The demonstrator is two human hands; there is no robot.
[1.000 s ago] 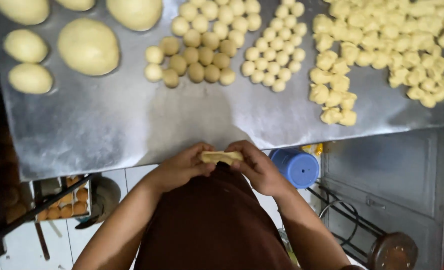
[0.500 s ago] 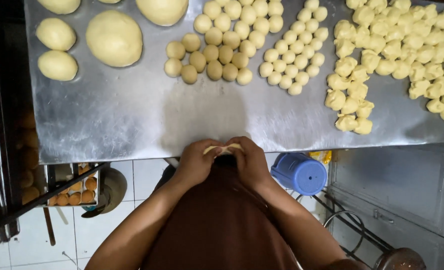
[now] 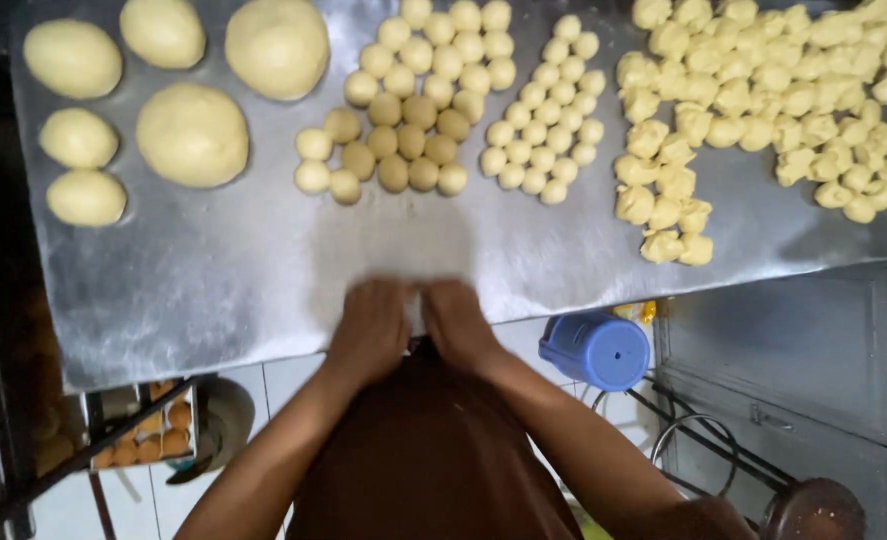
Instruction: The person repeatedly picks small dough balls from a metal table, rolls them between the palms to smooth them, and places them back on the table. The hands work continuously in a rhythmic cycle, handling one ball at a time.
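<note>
I look down on a big metal table [image 3: 214,290] that runs wide ahead of my hands. Far ahead and to the left of them lie the big dough lumps [image 3: 193,134]. Straight ahead of them sit the small round balls [image 3: 404,110], packed close. Far off to the right lies a heap of folded dough pieces [image 3: 764,90]. Below the right hand, off the table, stands a blue cup [image 3: 596,350].

My left hand [image 3: 372,325] and right hand [image 3: 459,322] are pressed close together at the near edge of the table. They seem to pinch a small bit of dough between them, but it is hidden and blurry, so I cannot tell for sure how each hand grips.

I think the dough could slip over the table edge, because my hands work right at it.
</note>
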